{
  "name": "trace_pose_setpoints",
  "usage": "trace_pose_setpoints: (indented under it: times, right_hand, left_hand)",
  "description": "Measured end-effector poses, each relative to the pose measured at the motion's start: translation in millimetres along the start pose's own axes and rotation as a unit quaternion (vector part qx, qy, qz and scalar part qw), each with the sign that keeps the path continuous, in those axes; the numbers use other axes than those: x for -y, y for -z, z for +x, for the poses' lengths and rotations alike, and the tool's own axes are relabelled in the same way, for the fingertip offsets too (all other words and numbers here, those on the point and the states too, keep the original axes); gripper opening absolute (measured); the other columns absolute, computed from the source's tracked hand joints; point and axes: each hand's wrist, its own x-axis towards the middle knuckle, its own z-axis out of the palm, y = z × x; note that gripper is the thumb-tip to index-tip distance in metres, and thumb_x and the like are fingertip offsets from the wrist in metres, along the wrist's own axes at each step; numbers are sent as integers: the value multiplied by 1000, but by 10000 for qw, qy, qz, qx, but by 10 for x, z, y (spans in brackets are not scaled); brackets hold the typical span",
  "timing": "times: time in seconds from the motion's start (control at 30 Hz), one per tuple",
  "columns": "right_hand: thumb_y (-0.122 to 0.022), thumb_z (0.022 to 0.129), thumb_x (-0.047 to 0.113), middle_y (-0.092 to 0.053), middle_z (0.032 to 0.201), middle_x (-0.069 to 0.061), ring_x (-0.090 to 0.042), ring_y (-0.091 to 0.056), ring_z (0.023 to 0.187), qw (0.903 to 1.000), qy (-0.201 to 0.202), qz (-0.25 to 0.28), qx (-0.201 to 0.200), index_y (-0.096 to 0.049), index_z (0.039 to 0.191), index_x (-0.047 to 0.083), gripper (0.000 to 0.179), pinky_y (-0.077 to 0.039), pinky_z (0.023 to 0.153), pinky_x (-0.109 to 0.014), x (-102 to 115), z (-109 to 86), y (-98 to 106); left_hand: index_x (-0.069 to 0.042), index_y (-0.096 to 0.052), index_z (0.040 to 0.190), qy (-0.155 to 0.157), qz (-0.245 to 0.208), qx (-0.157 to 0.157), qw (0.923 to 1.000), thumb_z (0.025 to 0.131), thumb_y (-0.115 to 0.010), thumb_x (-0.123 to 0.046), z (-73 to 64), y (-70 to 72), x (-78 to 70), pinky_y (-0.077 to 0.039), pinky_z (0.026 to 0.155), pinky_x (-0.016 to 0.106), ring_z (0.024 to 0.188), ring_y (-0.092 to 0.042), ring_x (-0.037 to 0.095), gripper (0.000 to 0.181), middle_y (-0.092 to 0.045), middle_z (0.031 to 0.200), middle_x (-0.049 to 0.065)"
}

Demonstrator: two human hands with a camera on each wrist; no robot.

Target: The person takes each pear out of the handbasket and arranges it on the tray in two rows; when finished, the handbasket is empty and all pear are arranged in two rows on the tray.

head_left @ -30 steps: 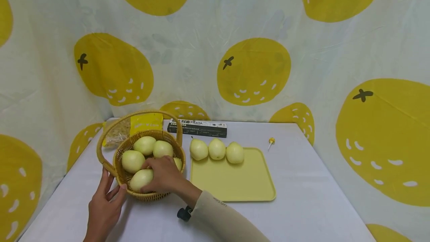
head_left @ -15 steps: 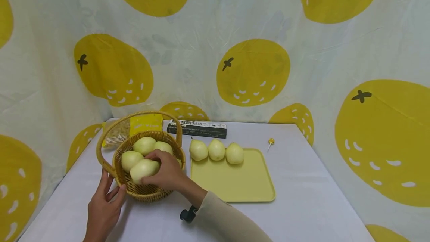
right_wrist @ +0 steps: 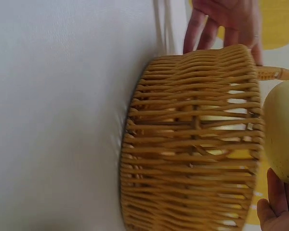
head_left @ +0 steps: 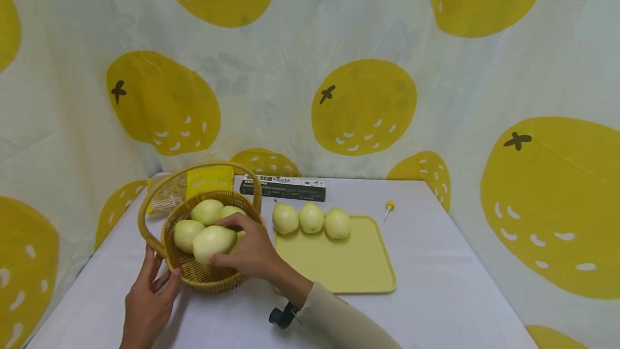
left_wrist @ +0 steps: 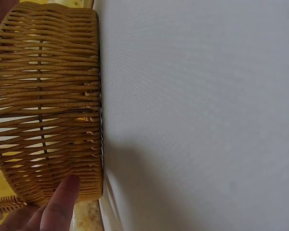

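In the head view, my right hand grips a pale yellow-green pear at the mouth of a round wicker basket. The right wrist view shows this pear beyond the basket rim, with fingertips under it. My left hand touches the basket's near-left side, its thumb at the rim and its other fingers extended along the outer wall. Other pears lie inside, partly hidden by my right hand. Three pears stand in a row along the back left of a yellow tray.
Behind the basket lies a yellow-and-clear food bag. A black-and-white pasta box is at the back middle. Right of the tray is a small yellow lollipop. The basket's tall arched handle rises over its far-left side.
My right hand has lifted the pear from the near side of the basket and shifted it slightly right. My left hand has stayed against the basket.
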Motion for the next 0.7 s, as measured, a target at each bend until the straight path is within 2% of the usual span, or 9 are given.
trace_pose_setpoints:
  times: [0.3,0.5,0.7]
  right_hand:
    - [-95,77,21,-68,130,14,-4,-63,122,9990,53,405,-178,-68,129,31,59,-57,104,-28,64,-177,287]
    - [-93,79,24,-69,131,10,-9,-64,124,9985,251,372,-306,-67,132,28,59,-51,114,-37,50,-283,521]
    - [-93,79,18,-69,131,7,-14,-65,120,9972,81,405,-629,-67,132,27,59,-52,107,-35,15,-379,759]
  left_hand:
    - [-41,2,168,76,43,-19,10000,107,-65,-24,3,-9,9,-46,77,-9,142,-54,44,92,-19,176,4]
    - [-38,2,169,95,38,11,9999,108,-65,-25,14,-13,-3,-48,77,-7,142,-53,46,91,-17,176,3]
    - [-37,1,169,88,50,-52,9999,107,-65,-24,12,-12,-17,-48,78,-8,143,-53,44,91,-15,176,-1]
